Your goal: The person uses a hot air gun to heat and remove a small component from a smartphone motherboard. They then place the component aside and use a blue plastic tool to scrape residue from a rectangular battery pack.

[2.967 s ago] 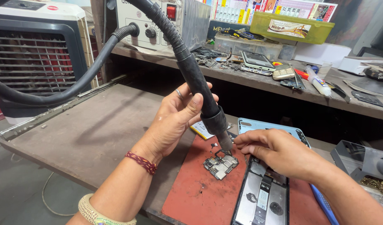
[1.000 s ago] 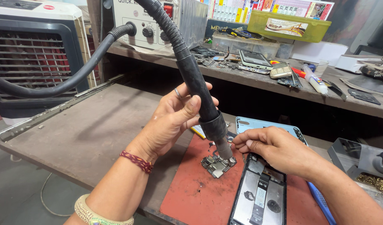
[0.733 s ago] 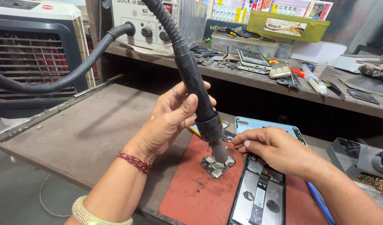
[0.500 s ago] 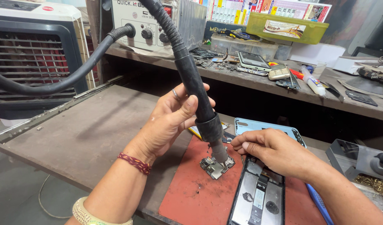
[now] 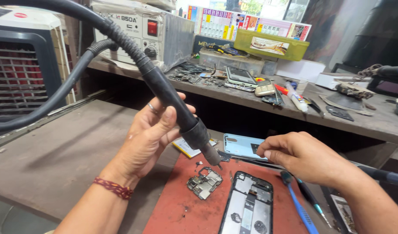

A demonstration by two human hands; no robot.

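While your left hand (image 5: pixel 153 138) wraps its fingers round the hot-air wand (image 5: pixel 173 104), the nozzle hangs just above the circuit board (image 5: pixel 204 183).

The board lies bare on the red mat (image 5: pixel 186 216) near the bench's front edge, just left of the opened phone frame (image 5: pixel 248 208). Your right hand (image 5: pixel 305 156) rests at the mat's far edge, fingers curled and pressed together; whether they pinch a tool, I cannot tell. A pale blue back cover (image 5: pixel 242 145) sits just behind, and a blue-handled screwdriver (image 5: pixel 299 210) lies right of the frame. Heating looks to be the step in hand, with the nozzle raised off the board. Next move likely calls for a steady tip close over one component and a tweezer ready to lift.
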